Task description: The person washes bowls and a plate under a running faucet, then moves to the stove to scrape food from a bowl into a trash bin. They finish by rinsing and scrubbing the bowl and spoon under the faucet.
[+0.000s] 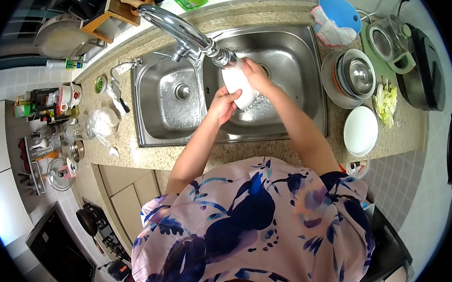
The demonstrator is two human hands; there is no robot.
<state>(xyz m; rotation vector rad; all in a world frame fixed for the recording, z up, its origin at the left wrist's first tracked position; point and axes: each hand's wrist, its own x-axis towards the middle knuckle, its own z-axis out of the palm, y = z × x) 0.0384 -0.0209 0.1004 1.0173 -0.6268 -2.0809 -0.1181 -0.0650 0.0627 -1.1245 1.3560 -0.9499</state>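
Shirt (263,219); dish (235,84) apparently lengthwise toward faucet (203,44).

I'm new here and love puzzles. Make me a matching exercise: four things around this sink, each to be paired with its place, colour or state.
Things
1. Dish
2. Tap
3. Greens
4. Bowl stack

Descriptions
A. Yellow-green, lying on the counter
B. Shiny metal, arching over the sink
C. With a metal bowl on top
D. White, between the left hand and the right hand

Pairs: 1-D, 2-B, 3-A, 4-C
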